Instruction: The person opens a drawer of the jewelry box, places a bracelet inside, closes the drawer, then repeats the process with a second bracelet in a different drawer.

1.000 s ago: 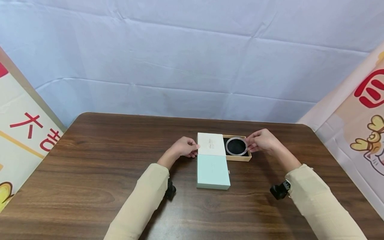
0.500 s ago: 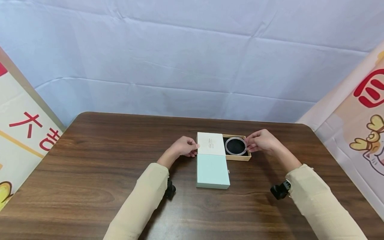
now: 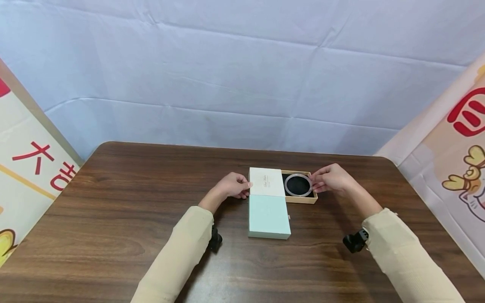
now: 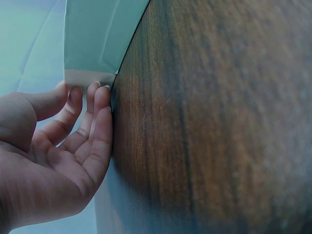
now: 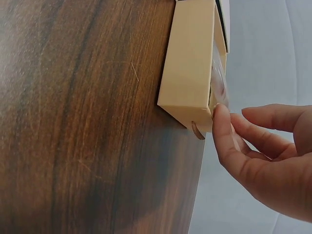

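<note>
A white box sleeve lies on the table with its cream drawer pulled out to the right. In the drawer, over a black pad, is a translucent bangle. My left hand holds the sleeve's left end, thumb at the top edge and fingertips against the side. At the drawer's right end, my right hand grips the bangle's edge; the right wrist view shows the bangle rising slightly above the rim. The fingers partly hide that edge. A ribbon tab hangs from the drawer's end.
A mint-green box with a small tab on its right lies against the sleeve's near side. Everything rests on a dark wood table. Behind it hangs a pale cloth, with printed banners at both sides.
Almost nothing differs. Both hands keep their places at the box's two ends, and the bangle stays over the drawer's black pad.
</note>
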Tool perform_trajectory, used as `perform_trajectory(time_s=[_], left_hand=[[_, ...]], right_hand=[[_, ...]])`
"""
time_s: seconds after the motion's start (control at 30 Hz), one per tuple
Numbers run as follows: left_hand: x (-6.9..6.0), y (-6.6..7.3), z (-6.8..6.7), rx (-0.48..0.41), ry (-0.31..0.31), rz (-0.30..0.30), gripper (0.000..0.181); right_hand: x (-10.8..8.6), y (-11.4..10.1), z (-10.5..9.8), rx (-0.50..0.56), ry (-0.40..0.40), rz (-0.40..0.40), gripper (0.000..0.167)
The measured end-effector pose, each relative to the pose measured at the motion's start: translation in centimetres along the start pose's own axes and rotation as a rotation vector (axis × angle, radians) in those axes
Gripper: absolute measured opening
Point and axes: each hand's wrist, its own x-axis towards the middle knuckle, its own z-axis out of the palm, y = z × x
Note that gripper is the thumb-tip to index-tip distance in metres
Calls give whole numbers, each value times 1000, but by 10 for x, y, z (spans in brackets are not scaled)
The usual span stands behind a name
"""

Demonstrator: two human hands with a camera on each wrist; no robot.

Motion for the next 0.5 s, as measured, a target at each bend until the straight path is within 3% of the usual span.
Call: perform_trajectory(time_s=[0.23, 0.5], left_hand=[[-2, 1, 0, -6, -4, -3, 22], [-2, 2, 0, -1, -2, -5, 22]], right_hand=[[-5, -10, 7, -87, 75, 75, 30], [-5, -10, 1, -122, 92, 81, 28]])
